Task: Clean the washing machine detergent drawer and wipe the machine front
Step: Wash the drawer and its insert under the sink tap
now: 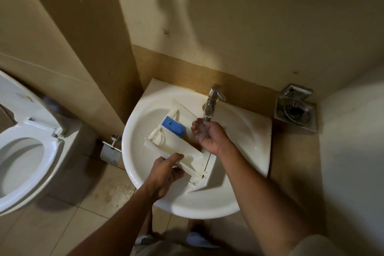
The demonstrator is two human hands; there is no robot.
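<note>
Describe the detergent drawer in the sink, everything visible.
The detergent drawer is off-white, apparently plastic, with divided compartments and a blue insert at its far end. It lies tilted across the white sink, out of the machine. The left hand grips its near edge; the right hand is apart, cupped under the running tap.

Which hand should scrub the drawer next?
Probably the right hand. It is open and cupped under the running tap, already wet, just beside the blue insert. The left hand is busy gripping the drawer over the sink.
</note>
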